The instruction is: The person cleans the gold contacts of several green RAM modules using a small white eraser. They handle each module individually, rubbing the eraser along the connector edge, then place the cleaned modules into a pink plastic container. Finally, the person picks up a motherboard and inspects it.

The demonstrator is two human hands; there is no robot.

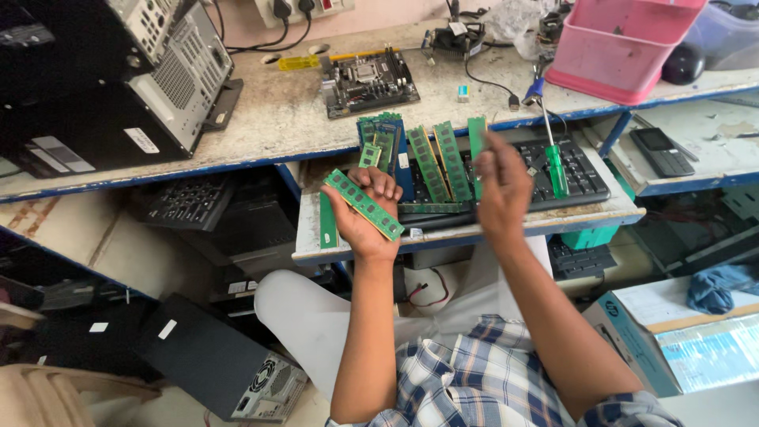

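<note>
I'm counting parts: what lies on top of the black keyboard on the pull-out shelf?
On the keyboard lie green memory sticks and a green-handled screwdriver. The right hand covers part of it, hiding anything beneath.

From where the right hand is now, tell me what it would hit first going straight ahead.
Probably the green memory sticks lying on the black keyboard just beyond the right hand. The hand is raised, so depth is unclear; it might pass above them.

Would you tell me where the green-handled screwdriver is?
The green-handled screwdriver lies on the black keyboard, right of the right hand, below the pink bin.
</note>
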